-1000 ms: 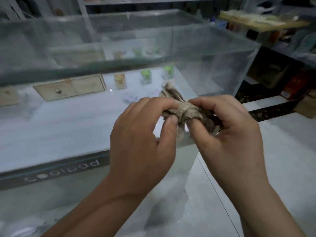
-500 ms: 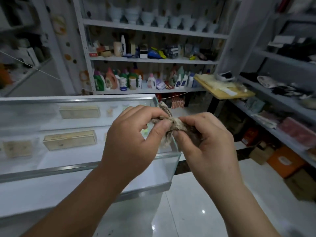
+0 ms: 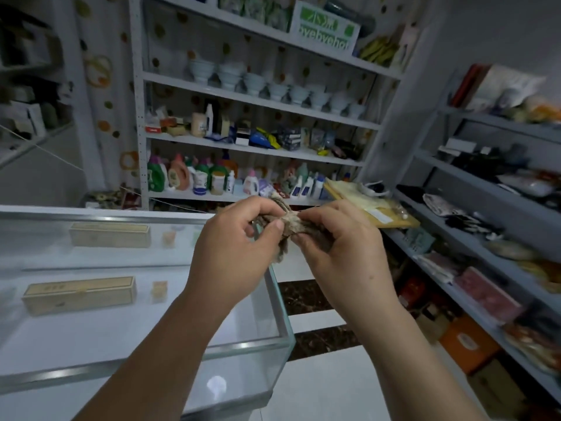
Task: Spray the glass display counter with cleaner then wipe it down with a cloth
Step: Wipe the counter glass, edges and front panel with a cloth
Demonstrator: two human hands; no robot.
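A crumpled grey-brown cloth [image 3: 287, 227] is bunched between both hands at chest height, above the right end of the glass display counter [image 3: 273, 338]. My left hand [image 3: 233, 253] pinches its left side with thumb and curled fingers. My right hand [image 3: 340, 247] grips its right side, with part of the cloth hidden in the palm. A loose end hangs down between the hands. No spray bottle shows near the hands.
Inside the counter lie two long beige boxes [image 3: 80, 294] and small items. Shelves with white bowls [image 3: 258, 82] and detergent bottles [image 3: 194, 176] fill the back wall. More stocked shelves [image 3: 485, 253] line the right side, with cartons [image 3: 467, 341] on the floor.
My view has tilted up from the counter top to the shelves behind it. Both hands keep holding the bunched cloth together, now over the counter's right end.
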